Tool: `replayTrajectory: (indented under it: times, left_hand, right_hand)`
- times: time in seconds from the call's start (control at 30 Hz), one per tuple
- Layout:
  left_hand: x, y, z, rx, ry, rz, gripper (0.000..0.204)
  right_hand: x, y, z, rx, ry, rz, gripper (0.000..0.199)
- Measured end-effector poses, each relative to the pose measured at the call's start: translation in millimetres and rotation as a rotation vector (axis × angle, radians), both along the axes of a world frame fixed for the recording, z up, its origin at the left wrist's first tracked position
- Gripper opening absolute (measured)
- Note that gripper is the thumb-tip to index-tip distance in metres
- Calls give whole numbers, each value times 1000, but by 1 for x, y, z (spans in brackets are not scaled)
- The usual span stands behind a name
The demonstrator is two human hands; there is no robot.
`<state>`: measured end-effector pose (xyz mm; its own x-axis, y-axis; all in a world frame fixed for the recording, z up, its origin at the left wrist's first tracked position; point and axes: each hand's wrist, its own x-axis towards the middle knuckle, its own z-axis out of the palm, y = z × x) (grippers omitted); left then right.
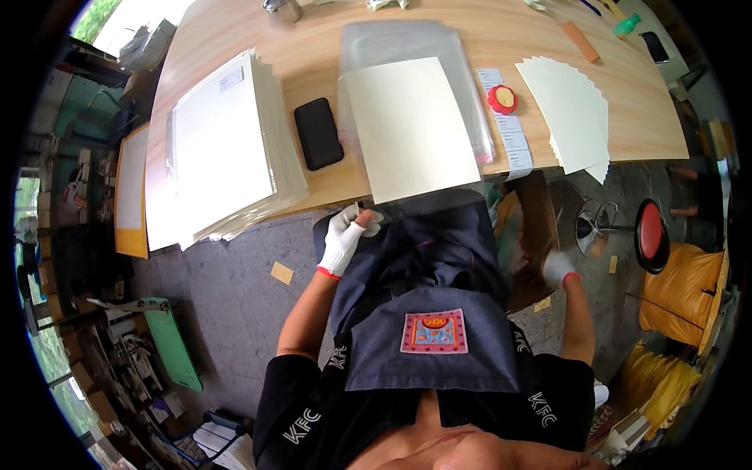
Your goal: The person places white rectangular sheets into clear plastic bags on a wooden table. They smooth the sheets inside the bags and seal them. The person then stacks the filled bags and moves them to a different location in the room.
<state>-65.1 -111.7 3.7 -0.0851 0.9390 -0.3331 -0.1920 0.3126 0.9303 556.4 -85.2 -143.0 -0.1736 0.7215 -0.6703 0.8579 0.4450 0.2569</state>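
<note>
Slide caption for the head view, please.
Gloved left hand near the table edge, blurred right hand low beside brown cardboard.

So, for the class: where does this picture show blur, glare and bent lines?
Head view: the gloved right hand is blurred; head view: the plastic-covered stack glints along its edges; head view: the table's edges bow toward the dark rim.
</note>
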Motion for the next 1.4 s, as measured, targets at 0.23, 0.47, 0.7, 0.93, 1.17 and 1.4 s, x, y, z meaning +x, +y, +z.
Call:
replayTrajectory:
  times: [0.23, 0.47, 0.7, 0.93, 1.17, 1.4]
  left_hand:
    - [-8, 0, -16, 716, 1284, 112, 24]
    - [-5, 8, -12, 800, 1273, -1, 15]
    - [19, -8, -32, 233, 396, 507, 10]
    - [40, -1, -36, 138, -468, 743, 17]
    - [70, -25, -65, -323, -642, 246, 14]
    - [148, 77, 63, 770, 793, -429, 33]
  right_hand:
    - [-229, 53, 145, 554, 956, -254, 24]
    - [-314, 108, 162, 669, 1173, 380, 29]
    - [-353, 86, 146, 564, 1347, -409, 26]
    - [-315, 88, 95, 635, 1580, -899, 26]
    - [-218, 128, 52, 384, 1786, -1149, 19]
    - [-234, 124, 118, 377, 1902, -985, 23]
